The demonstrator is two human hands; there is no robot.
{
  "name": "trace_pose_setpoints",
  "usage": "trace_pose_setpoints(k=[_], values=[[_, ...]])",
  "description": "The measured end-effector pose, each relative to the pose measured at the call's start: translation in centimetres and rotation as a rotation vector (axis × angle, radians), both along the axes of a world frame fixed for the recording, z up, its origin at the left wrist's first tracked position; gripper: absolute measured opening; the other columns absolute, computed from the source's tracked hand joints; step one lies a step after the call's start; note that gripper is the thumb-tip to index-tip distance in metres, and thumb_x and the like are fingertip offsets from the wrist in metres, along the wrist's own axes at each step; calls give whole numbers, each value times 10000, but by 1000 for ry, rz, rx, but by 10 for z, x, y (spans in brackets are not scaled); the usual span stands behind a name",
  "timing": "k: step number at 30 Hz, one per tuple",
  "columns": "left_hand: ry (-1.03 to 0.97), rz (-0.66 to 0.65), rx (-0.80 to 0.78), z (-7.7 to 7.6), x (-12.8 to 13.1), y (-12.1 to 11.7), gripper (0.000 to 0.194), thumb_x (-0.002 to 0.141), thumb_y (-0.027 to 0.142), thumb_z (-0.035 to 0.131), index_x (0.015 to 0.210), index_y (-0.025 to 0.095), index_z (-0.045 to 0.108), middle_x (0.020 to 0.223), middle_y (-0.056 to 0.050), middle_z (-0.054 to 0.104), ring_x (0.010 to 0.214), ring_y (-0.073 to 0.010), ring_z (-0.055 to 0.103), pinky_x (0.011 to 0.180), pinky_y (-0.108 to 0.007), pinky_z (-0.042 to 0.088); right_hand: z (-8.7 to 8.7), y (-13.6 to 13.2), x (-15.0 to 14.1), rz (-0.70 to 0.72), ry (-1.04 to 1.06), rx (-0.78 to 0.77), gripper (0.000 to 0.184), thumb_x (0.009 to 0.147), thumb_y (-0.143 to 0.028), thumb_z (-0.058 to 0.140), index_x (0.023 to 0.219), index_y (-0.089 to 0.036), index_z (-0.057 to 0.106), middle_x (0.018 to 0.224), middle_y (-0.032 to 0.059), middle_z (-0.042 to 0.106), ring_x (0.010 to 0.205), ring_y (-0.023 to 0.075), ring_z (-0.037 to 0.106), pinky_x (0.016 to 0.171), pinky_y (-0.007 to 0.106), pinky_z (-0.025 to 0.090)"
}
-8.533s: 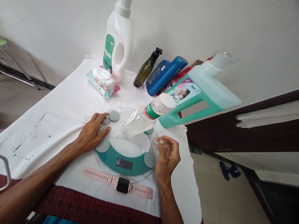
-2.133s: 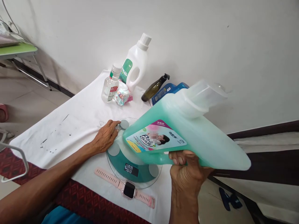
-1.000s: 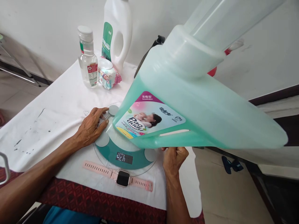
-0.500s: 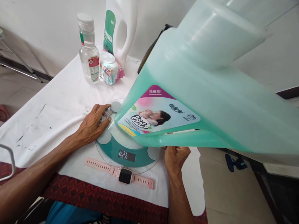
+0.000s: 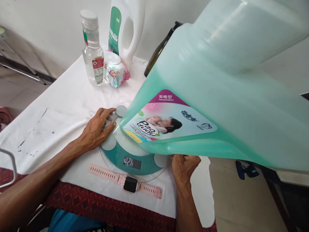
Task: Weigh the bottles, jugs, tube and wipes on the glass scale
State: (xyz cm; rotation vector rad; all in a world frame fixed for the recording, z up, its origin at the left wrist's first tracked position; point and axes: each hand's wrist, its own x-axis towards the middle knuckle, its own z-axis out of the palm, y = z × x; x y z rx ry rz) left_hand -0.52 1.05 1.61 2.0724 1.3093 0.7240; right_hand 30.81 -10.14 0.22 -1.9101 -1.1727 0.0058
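On the clear glass middle of a round scale [image 5: 112,157], a big green bottle [image 5: 169,146] part-filled with green liquid, label toward the near side, upper part spreading past the scale's right side. In the scale's teal near band, a display [image 5: 132,163] with pale lit digits, hard to read with certainty. At the scale's left rim, the left hand [image 5: 98,127], thumb and forefinger apart, clamped on nothing, fingertips by a round grey pad. At the scale's right rim, the right hand [image 5: 185,167], fingers curled, tips partly hidden at the bottle's lower edge; impossible to tell whether clamped on anything. Along the scale's near edge, laid out flat, a pink watch [image 5: 130,184]. Beyond the scale to the left, an upright clear bottle [image 5: 90,69] just beside a wipes packet [image 5: 117,73]. Farther beyond the scale, a white jug [image 5: 139,22] and a dark bottle [image 5: 156,53], the latter partly hidden. Under the scale, a white-clothed table [image 5: 60,122].
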Motion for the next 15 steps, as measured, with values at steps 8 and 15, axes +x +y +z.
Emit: trace_pose_setpoints(k=[8, 15], values=[[-19, -13, -2, -2, -2, 2, 463, 1022, 408, 521, 1445, 222, 535, 1155, -82, 592, 959, -229, 643, 841, -431, 586, 1, -2, 1, -6, 75, -11, 436, 840, -433, 627, 476, -229, 498, 454, -26, 484, 492, 135, 423, 539, 302, 358], [-70, -22, 3, -5, -1, 1, 455, 1007, 372, 529, 1431, 207, 533, 1172, -87, 595, 999, -232, 636, 920, -464, 575, 43, 3, -28, 196, 631, 385, 431, 883, -651, 649, 826, -228, 712, 780, 27, 682, 783, 229, 666, 739, 396, 548]])
